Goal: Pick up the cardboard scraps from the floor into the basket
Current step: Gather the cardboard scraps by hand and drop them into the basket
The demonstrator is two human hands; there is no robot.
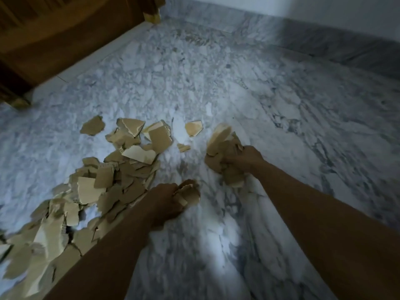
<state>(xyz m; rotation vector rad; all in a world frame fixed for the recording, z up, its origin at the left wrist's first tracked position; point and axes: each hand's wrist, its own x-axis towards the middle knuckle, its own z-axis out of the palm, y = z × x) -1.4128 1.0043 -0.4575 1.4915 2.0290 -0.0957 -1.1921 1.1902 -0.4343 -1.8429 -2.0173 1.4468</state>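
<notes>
A heap of torn tan cardboard scraps lies on the marble floor, spreading from the middle to the bottom left. My right hand grips a thick bunch of scraps just above the floor, to the right of the heap. My left hand holds a smaller scrap at the heap's right edge. A few loose pieces, one of them, lie apart at the far side. No basket shows in this view.
A dark wooden piece of furniture stands along the upper left, its foot close to the heap. A grey skirting and white wall run across the back right. Bare marble stretches to the right and front.
</notes>
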